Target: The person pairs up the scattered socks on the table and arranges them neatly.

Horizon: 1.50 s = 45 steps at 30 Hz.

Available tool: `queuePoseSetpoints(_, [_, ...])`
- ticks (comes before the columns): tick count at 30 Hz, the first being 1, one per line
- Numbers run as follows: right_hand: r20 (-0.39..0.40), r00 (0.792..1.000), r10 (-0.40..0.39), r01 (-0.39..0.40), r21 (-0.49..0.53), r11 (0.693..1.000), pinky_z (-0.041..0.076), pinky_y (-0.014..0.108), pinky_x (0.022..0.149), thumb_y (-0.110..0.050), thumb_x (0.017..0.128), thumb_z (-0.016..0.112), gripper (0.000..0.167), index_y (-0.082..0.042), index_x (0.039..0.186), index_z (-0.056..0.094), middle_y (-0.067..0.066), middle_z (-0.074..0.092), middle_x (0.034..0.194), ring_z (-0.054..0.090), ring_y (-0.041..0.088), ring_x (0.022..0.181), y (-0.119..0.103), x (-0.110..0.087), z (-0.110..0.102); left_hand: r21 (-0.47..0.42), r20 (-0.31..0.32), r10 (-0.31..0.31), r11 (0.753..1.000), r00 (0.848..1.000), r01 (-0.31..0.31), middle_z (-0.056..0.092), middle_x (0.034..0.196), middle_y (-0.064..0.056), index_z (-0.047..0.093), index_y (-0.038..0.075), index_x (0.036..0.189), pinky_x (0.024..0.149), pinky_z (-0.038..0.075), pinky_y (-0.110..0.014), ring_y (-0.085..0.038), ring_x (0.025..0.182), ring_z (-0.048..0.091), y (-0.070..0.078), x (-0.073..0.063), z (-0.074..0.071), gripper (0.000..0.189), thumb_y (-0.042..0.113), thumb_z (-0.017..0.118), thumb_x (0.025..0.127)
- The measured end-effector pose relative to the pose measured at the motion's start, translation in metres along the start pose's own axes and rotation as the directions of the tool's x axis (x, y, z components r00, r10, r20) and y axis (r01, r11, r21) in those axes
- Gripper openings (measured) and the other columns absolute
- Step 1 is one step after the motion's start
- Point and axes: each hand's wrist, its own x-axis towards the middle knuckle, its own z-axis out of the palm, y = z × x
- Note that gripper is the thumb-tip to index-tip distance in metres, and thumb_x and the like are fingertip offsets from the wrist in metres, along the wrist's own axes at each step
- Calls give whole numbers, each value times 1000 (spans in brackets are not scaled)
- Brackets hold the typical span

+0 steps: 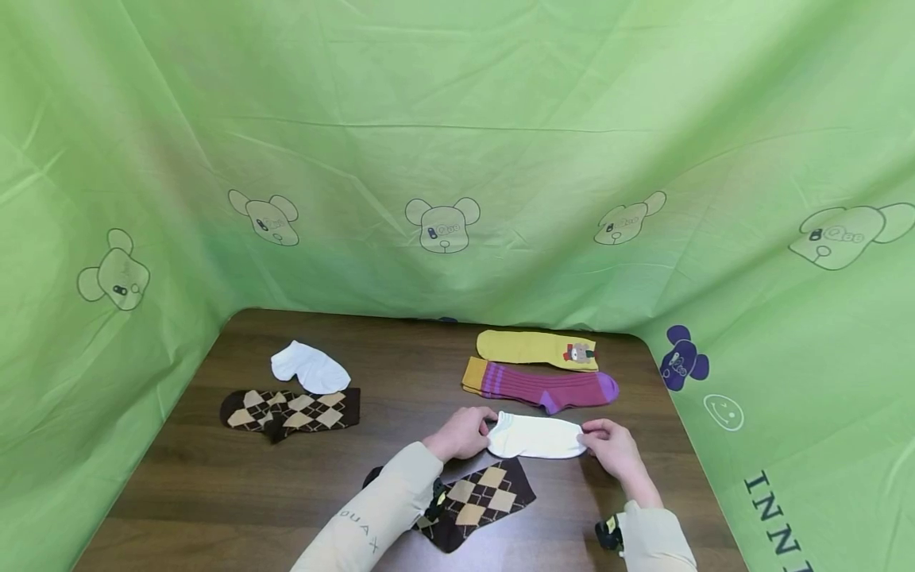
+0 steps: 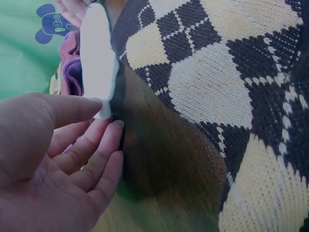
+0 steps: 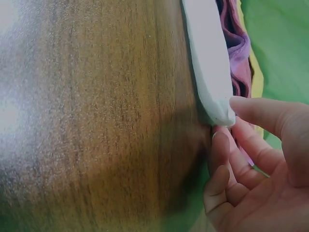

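Note:
A white ankle sock (image 1: 538, 437) lies stretched flat between both hands, below the purple sock in the head view. My left hand (image 1: 461, 434) pinches its left end, thumb on top and fingers beneath, as the left wrist view shows at the sock's edge (image 2: 99, 72). The right hand (image 1: 615, 451) pinches the opposite end between thumb and fingers; the right wrist view shows that tip of the sock (image 3: 212, 82). Close in front of the white sock lies a brown argyle sock (image 1: 475, 500), partly hidden under the left sleeve.
Behind the white sock lie a purple sock pair (image 1: 532, 385) with orange cuffs and a yellow sock (image 1: 529, 347). At the left of the wooden table (image 1: 286, 492) are another white sock (image 1: 310, 367) and an argyle sock (image 1: 293, 411). Green cloth (image 1: 443, 159) hangs around the table.

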Motion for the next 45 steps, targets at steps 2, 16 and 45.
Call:
queuePoseSetpoints(2, [-9,1000,6,-6,-9,1000,50,28,63,-8,92,71,29,12,112,64,11,70,85,65,20,73,0,0,0,-4,-8,-6,1000,1000,6,65,82,2,65,5,129,77,48,-26,-10,75,57,-1,0,0,47,1,74,83])
queuePoseSetpoints(16, [-51,998,36,-39,-65,997,48,39,83,-27,101,63,42,8,123,61,22,70,108,65,34,101,-13,4,-4,-89,-69,-22,996,997,15,69,92,0,66,6,128,81,53,-33,-16,86,65,-6,-1,-15,40,19,75,91])
queuePoseSetpoints(45, [-97,985,-142,148,52,988,51,39,90,-23,101,66,33,1,123,66,18,71,112,68,32,106,-56,10,29,-148,-226,-67,988,972,34,61,137,-15,58,6,141,102,45,-51,-36,123,57,-46,-31,-74,48,26,68,98])
